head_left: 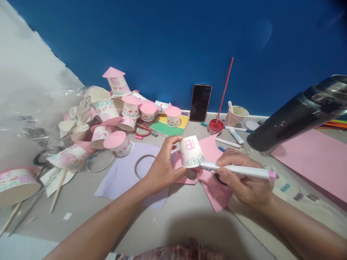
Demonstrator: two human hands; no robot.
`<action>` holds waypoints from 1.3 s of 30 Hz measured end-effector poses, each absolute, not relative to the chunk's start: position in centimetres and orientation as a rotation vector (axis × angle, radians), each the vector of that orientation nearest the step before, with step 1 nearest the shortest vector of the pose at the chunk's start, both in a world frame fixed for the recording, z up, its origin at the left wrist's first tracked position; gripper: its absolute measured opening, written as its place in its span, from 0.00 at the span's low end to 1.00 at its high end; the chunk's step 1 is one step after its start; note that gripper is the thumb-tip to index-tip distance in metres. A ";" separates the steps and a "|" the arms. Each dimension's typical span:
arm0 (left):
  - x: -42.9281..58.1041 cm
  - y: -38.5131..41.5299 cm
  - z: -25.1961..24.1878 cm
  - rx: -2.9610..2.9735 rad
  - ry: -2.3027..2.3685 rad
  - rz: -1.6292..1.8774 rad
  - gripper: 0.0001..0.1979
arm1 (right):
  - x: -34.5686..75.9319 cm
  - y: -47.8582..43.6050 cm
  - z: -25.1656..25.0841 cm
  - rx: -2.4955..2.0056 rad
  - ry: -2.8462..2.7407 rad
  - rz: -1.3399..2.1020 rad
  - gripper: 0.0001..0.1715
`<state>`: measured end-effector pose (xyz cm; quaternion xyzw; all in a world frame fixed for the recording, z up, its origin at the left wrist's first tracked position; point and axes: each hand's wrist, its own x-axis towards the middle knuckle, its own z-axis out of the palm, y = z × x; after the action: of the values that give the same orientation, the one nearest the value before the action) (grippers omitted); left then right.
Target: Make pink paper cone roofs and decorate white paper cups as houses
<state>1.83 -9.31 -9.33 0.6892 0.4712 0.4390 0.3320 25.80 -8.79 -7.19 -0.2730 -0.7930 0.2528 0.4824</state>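
Note:
My left hand (164, 164) is closed around a small white paper cup (192, 150), thumb low and fingers at its top. The cup is upside down and slightly tilted. It bears a pink window and green strokes near its rim. My right hand (245, 178) grips a white marker (244, 170) with a pink end. The marker's tip is at the cup's lower right edge; whether it touches I cannot tell. Under both hands lie cut pieces of pink paper (218, 195). A dark loop, partly hidden, shows beside my right fingers.
Decorated cups with pink paper roofs (116, 81) crowd the left. A tape roll (141, 166) rests on lilac paper (116, 184). Behind are a phone (201, 103), a red paint pot (215, 126) with a stick and a patterned cup (235, 116). A dark bottle (290, 115) leans at right.

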 end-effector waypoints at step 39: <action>1.7 -9.3 -8.9 1.885 1.287 1.100 0.35 | 24.8 -8.8 -6.3 -0.667 -2.022 0.508 0.11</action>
<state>1.75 -9.33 -8.94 0.7099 0.4847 0.4141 0.2994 24.79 -8.85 -6.25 -0.2708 -0.8208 0.2061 0.4588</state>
